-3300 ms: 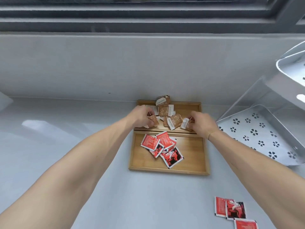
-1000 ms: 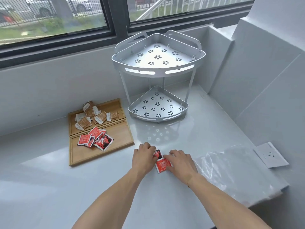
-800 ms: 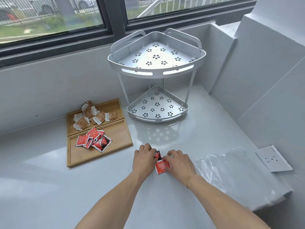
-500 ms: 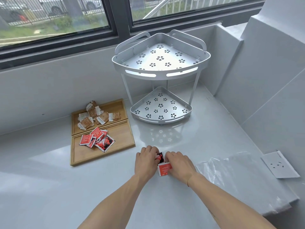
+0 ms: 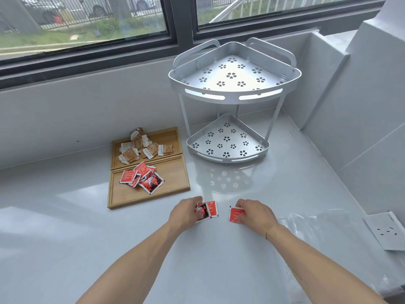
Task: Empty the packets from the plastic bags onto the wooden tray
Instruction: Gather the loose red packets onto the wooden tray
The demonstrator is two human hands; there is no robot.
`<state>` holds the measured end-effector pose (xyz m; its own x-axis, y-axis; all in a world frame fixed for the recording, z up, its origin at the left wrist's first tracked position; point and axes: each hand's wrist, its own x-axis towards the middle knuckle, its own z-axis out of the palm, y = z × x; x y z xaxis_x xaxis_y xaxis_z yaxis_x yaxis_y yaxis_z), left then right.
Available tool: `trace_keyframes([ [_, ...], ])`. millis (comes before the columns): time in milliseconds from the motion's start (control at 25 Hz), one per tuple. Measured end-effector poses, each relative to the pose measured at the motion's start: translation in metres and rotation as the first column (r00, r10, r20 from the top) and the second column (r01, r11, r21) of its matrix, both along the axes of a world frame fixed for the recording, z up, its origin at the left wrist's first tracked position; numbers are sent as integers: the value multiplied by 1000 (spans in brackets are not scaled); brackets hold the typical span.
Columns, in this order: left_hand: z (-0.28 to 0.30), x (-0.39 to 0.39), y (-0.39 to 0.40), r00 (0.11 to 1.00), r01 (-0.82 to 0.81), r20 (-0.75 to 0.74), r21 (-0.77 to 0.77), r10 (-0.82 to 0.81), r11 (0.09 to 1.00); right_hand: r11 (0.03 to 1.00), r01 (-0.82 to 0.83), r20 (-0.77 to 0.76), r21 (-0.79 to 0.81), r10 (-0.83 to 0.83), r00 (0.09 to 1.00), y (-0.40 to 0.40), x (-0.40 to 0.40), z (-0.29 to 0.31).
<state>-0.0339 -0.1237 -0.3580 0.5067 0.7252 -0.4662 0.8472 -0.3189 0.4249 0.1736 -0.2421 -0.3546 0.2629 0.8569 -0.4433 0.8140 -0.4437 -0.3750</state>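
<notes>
L hand (image 5: 186,213) pinching 2 red pkts (image 5: 208,210) on counter, just in front of tray (image 5: 173,189) | R hand (image 5: 254,213) gripping 1 pkt (image 5: 235,213), right of those | bag (image 5: 306,220) further right, flat

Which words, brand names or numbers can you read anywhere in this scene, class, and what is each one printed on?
No text can be read.
Red packets in the left hand and right hand: white print, too blurred.
Red packets on the wooden tray: print too small.
Brown packets: white labels, unreadable.
White wall socket: no lettering visible.
</notes>
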Motion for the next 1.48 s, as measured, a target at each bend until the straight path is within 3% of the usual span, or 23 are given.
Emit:
trace_keyframes([
  [200, 2, 13, -1, 985, 160, -85, 142, -149, 977, 999, 37, 11, 15, -37, 999, 1, -2, -8],
  [640, 8, 4, -31, 1000, -30, 1, 222, 31, 975, 999, 1, 68, 44, -4, 998, 4, -14, -9],
  [880, -3, -39, -28, 998, 52, -46, 192, -44, 980, 996, -86, 40, -6, 86, 995, 23, -43, -4],
  [1240, 11, -122, 29, 998, -22, -61, -69, 17, 997, 970, -242, -7, 6, 242, 970, 97, -100, 12],
  [1480, 35, -158, 102, 992, -122, -24, 28, 123, 992, 955, -295, 52, 42, 292, 955, 159, -114, 28],
])
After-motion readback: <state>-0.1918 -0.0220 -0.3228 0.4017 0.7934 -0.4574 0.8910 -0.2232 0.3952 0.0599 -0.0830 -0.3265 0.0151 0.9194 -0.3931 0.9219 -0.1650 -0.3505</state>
